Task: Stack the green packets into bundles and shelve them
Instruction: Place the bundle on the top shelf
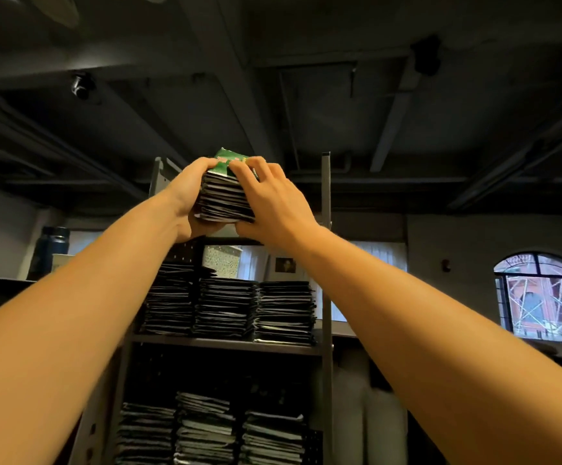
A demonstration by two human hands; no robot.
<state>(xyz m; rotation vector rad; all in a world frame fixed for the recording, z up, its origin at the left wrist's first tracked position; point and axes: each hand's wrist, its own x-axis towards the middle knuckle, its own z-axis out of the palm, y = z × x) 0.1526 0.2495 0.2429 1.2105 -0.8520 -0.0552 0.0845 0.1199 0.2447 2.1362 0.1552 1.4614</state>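
A thick bundle of green packets (223, 196) is held up high at the level of the top of a metal shelving rack (326, 229). My left hand (189, 193) grips its left side, fingers over the top and thumb beneath. My right hand (269, 199) grips the right side the same way. The topmost packet shows green with pale print. Whether the bundle touches the top shelf is hidden by my hands.
Three stacks of packets (229, 307) fill the shelf below, and more stacks (209, 431) sit on a lower shelf. A blue bottle (49, 250) stands on a ledge at left. An arched window (544, 297) is at right. Dark ceiling beams run overhead.
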